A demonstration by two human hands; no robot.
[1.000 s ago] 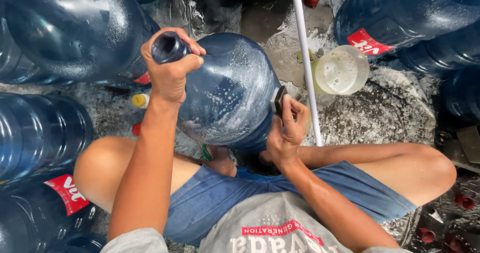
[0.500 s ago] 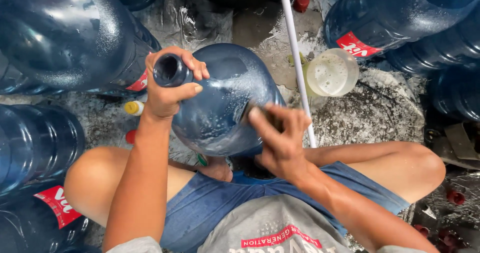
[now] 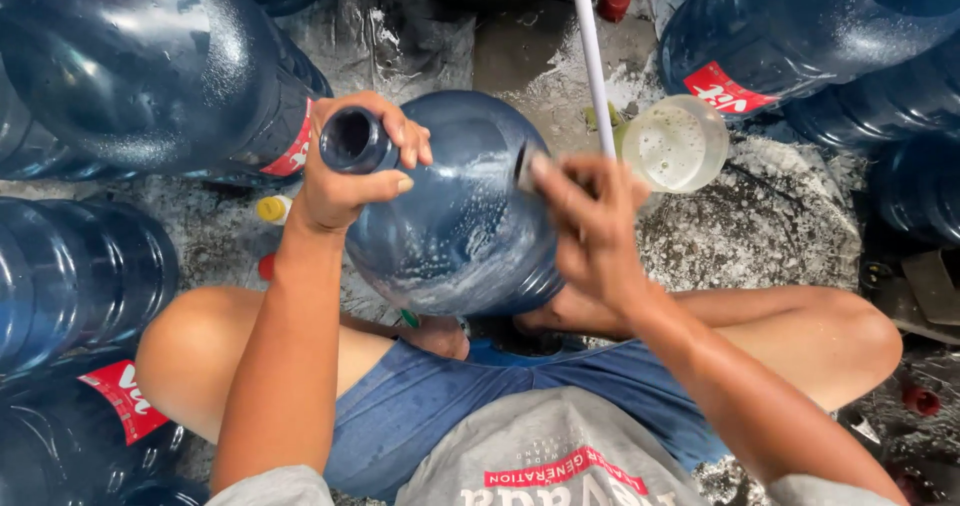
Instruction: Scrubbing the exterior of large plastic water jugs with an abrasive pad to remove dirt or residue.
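Observation:
A large blue water jug (image 3: 450, 216) lies tilted between my knees, wet and streaked with soap foam, its open neck pointing up and left. My left hand (image 3: 345, 166) is wrapped around that neck. My right hand (image 3: 590, 226) presses a small dark scrubbing pad (image 3: 527, 169) against the jug's right shoulder; the pad is mostly hidden by my fingers.
Several big blue jugs with red labels lie around, at the left (image 3: 130, 76) and upper right (image 3: 800, 36). A foamy round bowl (image 3: 675, 146) sits right of the jug, beside a white pipe (image 3: 590, 46). Small caps (image 3: 272, 209) lie on the wet, soapy concrete floor.
My right hand has slid up the jug's right side from its lower edge to its shoulder. The left hand has kept its hold on the neck, and the jug has tipped slightly.

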